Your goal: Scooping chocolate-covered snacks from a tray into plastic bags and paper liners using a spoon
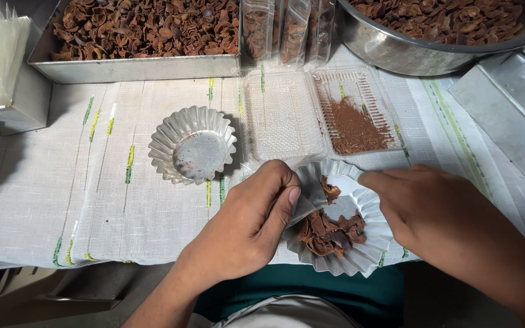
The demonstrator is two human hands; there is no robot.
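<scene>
A fluted metal cup [360, 243] lies tilted at the table's near edge with several brown dried shell pieces [329, 231] in it. My left hand [250, 222] pinches a small clear plastic pouch [307, 191] at the cup's left rim. My right hand [439, 212] rests at the cup's right rim, its fingers pointing to the cup. Whether it grips the rim is unclear.
An empty fluted cup [193, 144] stands left of centre on a white striped cloth [92, 194]. An open clear hinged box [320, 112] holds brown powder. Behind are a metal tray [129, 67] and a steel bowl [390, 51] of dried shells, and filled pouches [287, 30].
</scene>
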